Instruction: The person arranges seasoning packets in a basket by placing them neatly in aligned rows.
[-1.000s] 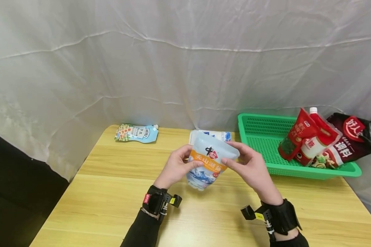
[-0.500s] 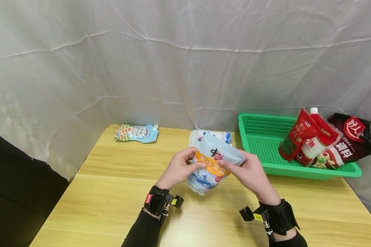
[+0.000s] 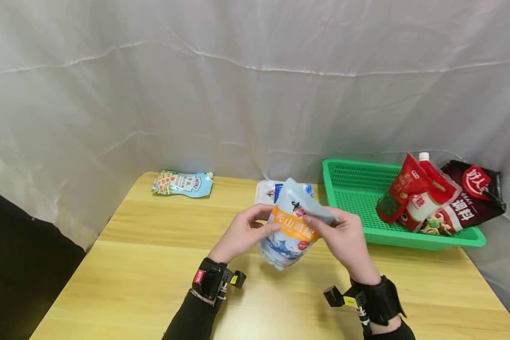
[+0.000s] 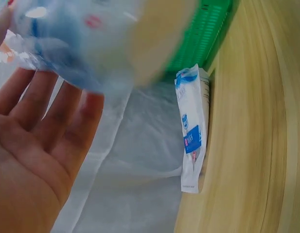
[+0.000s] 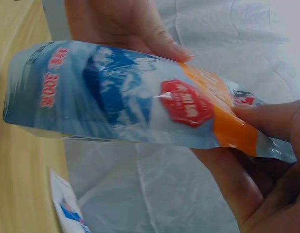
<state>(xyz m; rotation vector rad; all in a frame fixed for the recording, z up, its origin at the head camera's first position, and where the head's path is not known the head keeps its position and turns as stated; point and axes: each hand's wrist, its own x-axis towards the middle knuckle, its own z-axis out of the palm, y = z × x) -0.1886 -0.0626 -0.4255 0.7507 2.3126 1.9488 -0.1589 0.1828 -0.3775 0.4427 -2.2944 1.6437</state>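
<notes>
Salt pouch (image 4: 86, 39) a blur in left wrist view, cut off at top edge. White packet (image 3: 272, 190) behind the grips half hidden by pouch. Left hand (image 4: 38, 145) cropped at frame's bottom-left.

Makeshift recording booth: white sheet backdrop (image 3: 255, 94)

The soft pale-blue plastic salt pouch with an orange band (image 3: 292, 230), held upright and facing the camera a second ago, has been tilted and turned, so its top corner is now pointed up and its face angled to the right. The left hand (image 3: 242, 233) and right hand (image 3: 342, 231) have been drawn closer together on it, slightly nearer the body.
</notes>
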